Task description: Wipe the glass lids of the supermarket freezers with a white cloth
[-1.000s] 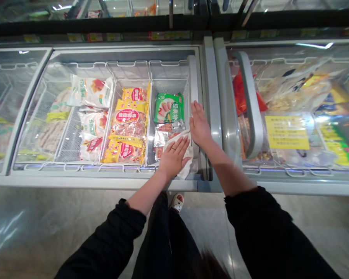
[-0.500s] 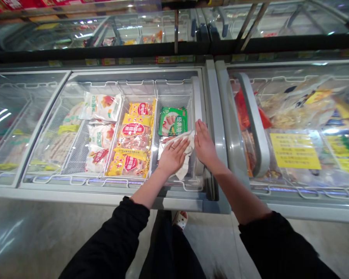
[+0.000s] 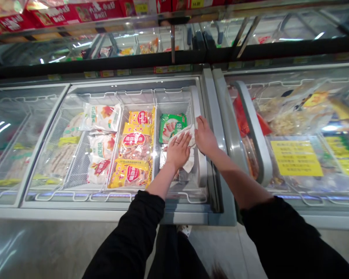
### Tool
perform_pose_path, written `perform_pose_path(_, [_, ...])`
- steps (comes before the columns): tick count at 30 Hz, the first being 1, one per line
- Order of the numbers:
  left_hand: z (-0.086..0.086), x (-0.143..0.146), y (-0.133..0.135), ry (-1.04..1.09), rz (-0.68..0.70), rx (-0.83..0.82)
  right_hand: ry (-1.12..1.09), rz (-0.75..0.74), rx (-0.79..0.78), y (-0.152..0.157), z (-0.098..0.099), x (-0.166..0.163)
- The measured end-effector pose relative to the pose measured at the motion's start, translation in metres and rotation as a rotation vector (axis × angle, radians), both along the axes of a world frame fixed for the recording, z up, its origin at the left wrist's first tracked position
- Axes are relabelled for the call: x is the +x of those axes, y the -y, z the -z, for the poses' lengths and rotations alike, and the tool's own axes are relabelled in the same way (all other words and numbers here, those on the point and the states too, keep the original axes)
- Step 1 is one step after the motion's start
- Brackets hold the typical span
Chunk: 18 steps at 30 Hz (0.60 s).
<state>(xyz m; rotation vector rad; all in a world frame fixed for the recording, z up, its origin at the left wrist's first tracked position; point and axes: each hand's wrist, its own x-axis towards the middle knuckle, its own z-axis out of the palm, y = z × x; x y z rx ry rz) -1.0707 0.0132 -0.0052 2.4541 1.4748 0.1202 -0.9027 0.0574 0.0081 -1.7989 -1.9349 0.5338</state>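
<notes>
My left hand (image 3: 178,150) lies flat with fingers stretched over a whitish cloth (image 3: 189,164), pressing it on the clear sliding lid (image 3: 136,87) of a chest freezer. A ring shows on one finger. My right hand (image 3: 205,136) has its fingers bent over the pale grey lid handle (image 3: 203,175), just right of the cloth. Through the lid, under my left hand, a green food packet (image 3: 173,126) shows in a wire basket (image 3: 174,97). Part of the cloth is hidden by my left hand.
Left of the cloth, baskets hold yellow bags (image 3: 133,141) and white bags (image 3: 100,116). To the right, a second freezer has a curved handle (image 3: 254,131) and a yellow notice (image 3: 296,157). A dark ledge and red boxes (image 3: 81,13) stand behind.
My left hand and the cloth have shifted slightly right along the lid. My right hand's fingers have bent more over the handle. The whole view has tipped up a little.
</notes>
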Motion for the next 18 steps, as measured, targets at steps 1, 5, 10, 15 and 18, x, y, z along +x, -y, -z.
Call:
perform_pose_path(1, [0.0, -0.003, -0.014, -0.019, -0.039, 0.004, 0.027, 0.018, -0.017, -0.012, 0.001, -0.002])
perform_pose_path(5, [0.003, -0.012, -0.023, -0.077, -0.214, 0.028, 0.097, 0.09, -0.034, -0.034, 0.0, -0.016])
perform_pose_path(10, [0.013, -0.017, -0.006, -0.05, -0.148, 0.081, 0.11, 0.091, 0.013, -0.021, -0.007, -0.022])
perform_pose_path(15, [0.01, -0.032, -0.07, -0.037, -0.005, 0.008, 0.147, 0.072, -0.081, -0.024, -0.006, -0.022])
perform_pose_path(18, [0.008, -0.036, -0.088, -0.043, -0.11, -0.02, 0.157, 0.073, -0.128, -0.026, -0.004, -0.023])
